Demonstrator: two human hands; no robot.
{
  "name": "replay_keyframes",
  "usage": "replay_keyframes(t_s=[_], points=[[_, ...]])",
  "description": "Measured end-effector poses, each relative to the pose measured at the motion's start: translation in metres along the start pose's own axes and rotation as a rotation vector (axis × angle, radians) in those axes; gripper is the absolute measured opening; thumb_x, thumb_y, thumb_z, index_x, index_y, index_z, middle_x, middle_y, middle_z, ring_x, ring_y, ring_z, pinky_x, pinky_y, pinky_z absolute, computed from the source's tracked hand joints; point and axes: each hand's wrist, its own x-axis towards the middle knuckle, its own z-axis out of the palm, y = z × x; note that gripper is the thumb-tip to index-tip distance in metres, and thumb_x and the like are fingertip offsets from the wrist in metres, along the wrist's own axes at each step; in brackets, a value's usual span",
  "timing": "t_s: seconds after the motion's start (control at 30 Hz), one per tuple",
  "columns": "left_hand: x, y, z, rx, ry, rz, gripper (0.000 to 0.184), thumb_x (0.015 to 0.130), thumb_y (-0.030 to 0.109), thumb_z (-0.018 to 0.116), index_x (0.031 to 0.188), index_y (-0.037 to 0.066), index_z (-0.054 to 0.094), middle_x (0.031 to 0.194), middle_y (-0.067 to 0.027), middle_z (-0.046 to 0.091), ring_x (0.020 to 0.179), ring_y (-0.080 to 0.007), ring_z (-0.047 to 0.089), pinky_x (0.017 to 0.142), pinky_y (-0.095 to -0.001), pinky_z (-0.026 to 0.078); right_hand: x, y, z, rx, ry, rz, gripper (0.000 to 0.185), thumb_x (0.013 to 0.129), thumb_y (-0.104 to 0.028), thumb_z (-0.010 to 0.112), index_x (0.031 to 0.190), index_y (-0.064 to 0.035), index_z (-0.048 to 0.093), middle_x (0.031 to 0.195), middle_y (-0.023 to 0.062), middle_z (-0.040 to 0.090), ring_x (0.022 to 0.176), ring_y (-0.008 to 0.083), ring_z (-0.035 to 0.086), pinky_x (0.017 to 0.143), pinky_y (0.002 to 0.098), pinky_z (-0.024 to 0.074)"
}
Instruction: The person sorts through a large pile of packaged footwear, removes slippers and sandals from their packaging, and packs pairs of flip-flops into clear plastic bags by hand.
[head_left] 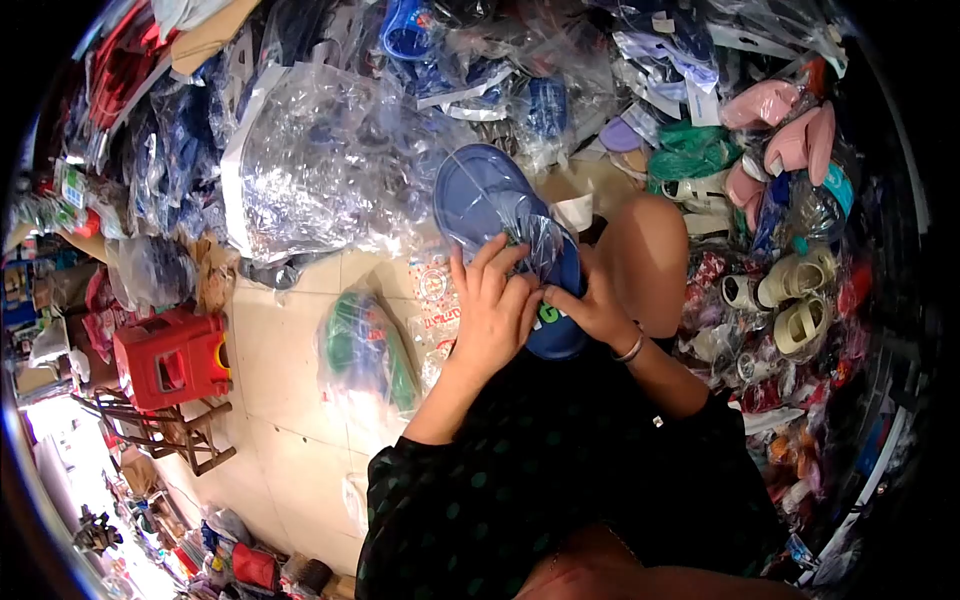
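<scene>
A blue flip-flop (pixel 478 188) with clear plastic about its strap lies under both hands at the middle of the view, above my lap. My left hand (pixel 492 300) rests on the strap area with its fingers bent and slightly spread, touching the plastic. From the other side, my right hand (pixel 592 302) holds the sandal's edge, thumb on top near a green and white mark and the other fingers mostly hidden beneath. A bare knee (pixel 645 250) is just beyond my right hand.
Plastic-wrapped footwear (pixel 320 160) is piled across the top. More shoes (pixel 795 280) lie at the right. A bagged green item (pixel 365 345) sits on the tiled floor (pixel 280 400). A red stool (pixel 172 358) and wooden rack (pixel 185 435) stand at the left.
</scene>
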Motion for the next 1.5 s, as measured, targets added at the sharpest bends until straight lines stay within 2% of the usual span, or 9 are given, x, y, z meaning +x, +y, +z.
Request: replay_keyframes(t_s=[0.07,0.13,0.27,0.43,0.5,0.8,0.9,1.27,1.5], points=[[-0.008,-0.007,-0.005,-0.049,0.069,-0.049,0.015,0.07,0.004,0.063,0.081,0.007,0.054,0.115,-0.0127,0.048,0.118,-0.033,0.038,0.102,-0.0545,0.016,0.001,-0.005,-0.002,0.094,0.04,-0.029,0.047,0.078,-0.017,0.065,0.117,0.0022,0.045,0.106,0.0105,0.053,0.096,0.0179,0.052,0.085,0.0308,0.0407],[-0.011,-0.017,-0.011,0.049,0.143,-0.125,0.013,0.07,0.002,0.061,0.079,0.004,0.051,0.117,-0.0162,0.045,0.119,-0.0385,0.035,0.101,-0.0535,0.019,0.0,-0.012,-0.009,0.605,-0.025,0.377,0.045,0.079,-0.014,0.063,0.118,0.0009,0.046,0.103,0.0074,0.056,0.092,0.0152,0.054,0.081,0.0286,0.0436],[-0.012,-0.011,-0.016,-0.055,0.146,-0.137,0.012,0.071,0.003,0.06,0.079,0.004,0.051,0.119,-0.0171,0.044,0.119,-0.0394,0.035,0.101,-0.0541,0.019,-0.007,-0.014,0.007,0.925,0.015,0.524,0.043,0.079,-0.013,0.062,0.118,0.0002,0.047,0.1,0.005,0.058,0.089,0.0121,0.054,0.08,0.0267,0.0441],[-0.003,0.008,-0.016,0.028,0.02,-0.043,0.016,0.071,0.008,0.064,0.079,0.006,0.05,0.118,-0.0155,0.045,0.119,-0.0383,0.035,0.102,-0.0554,0.015,0.0,-0.009,0.012,0.326,0.022,0.13,0.055,0.078,-0.018,0.064,0.124,0.0011,0.04,0.114,0.0111,0.05,0.103,0.0177,0.049,0.086,0.0318,0.0397],[0.0,-0.002,-0.008,0.058,0.049,-0.123,0.019,0.071,0.008,0.064,0.082,0.005,0.049,0.114,-0.0162,0.047,0.113,-0.0366,0.039,0.1,-0.052,0.019,0.005,-0.027,0.004,-0.239,0.045,-0.056,0.065,0.073,-0.017,0.068,0.125,0.002,0.035,0.122,0.0176,0.043,0.112,0.0254,0.044,0.093,0.035,0.0356],[0.018,-0.014,0.0,0.121,0.32,-0.182,0.036,0.062,0.019,0.07,0.093,0.01,0.053,0.096,-0.0088,0.05,0.091,-0.0248,0.046,0.083,-0.0396,0.027,0.006,-0.027,0.016,-0.006,0.108,-0.023,0.096,0.062,-0.011,0.074,0.133,-0.0002,0.011,0.118,0.0251,0.041,0.111,0.0324,0.045,0.094,0.04,0.0362],[0.018,-0.01,-0.005,0.191,0.271,-0.208,0.03,0.065,0.014,0.068,0.092,0.009,0.055,0.094,-0.0085,0.051,0.092,-0.0252,0.047,0.087,-0.0375,0.027,0.01,-0.031,0.015,0.132,0.152,-0.031,0.093,0.062,-0.012,0.075,0.133,-0.001,0.016,0.117,0.0232,0.044,0.11,0.0324,0.046,0.093,0.0392,0.0367],[0.023,-0.006,-0.008,0.01,0.392,-0.018,0.016,0.065,0.003,0.063,0.078,0.006,0.053,0.093,-0.0103,0.052,0.093,-0.0291,0.048,0.081,-0.0382,0.034,0.012,-0.041,0.012,-0.338,0.073,-0.124,0.064,0.063,-0.013,0.072,0.12,-0.0024,0.044,0.119,0.0191,0.041,0.108,0.0339,0.047,0.09,0.0392,0.0389],[0.031,0.003,0.003,0.051,0.299,-0.045,0.011,0.07,0.011,0.061,0.079,0.009,0.055,0.098,-0.0072,0.051,0.101,-0.0261,0.046,0.094,-0.0464,0.021,0.013,-0.056,0.015,-0.623,-0.013,-0.33,0.049,0.069,-0.02,0.067,0.111,0.0002,0.051,0.119,0.0185,0.041,0.109,0.0386,0.041,0.091,0.0428,0.0373]])
